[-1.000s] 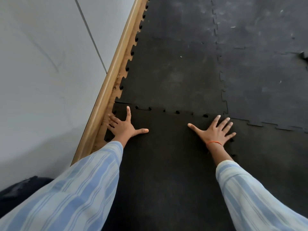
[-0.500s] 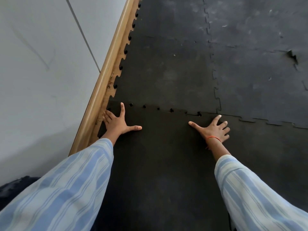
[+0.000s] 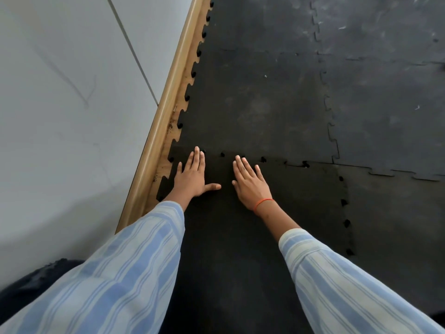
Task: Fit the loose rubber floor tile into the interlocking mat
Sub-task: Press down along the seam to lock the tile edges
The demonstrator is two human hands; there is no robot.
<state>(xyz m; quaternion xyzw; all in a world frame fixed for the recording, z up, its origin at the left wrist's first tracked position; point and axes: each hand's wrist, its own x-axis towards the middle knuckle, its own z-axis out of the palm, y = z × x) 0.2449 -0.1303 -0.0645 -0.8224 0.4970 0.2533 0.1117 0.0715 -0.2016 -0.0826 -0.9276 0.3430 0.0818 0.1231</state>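
Floor: wooden surface, visible only as a narrow bare strip (image 3: 168, 131) along the pale wall's base. Lying on it: black interlocking mat (image 3: 265, 97) of puzzle-edged rubber tiles, scuffed and dusty. Nearest tile (image 3: 277, 213), darker, lies flat against the mat; small gaps show along its far seam and right seam. Both palms lie flat on it.

Readable text: I find none anywhere in my view.
Loose tile (image 3: 252, 237) under the fingers (image 3: 196, 160): I read no brand, number or label on its plain black rubber.
Mat (image 3: 265, 104) beyond the fingertips: I see only scuffs and pale specks, no lettering.
Wall (image 3: 60, 92) left of the fingers: blank panels, no sign.
Wrist band (image 3: 263, 203): plain orange, I read no marking.
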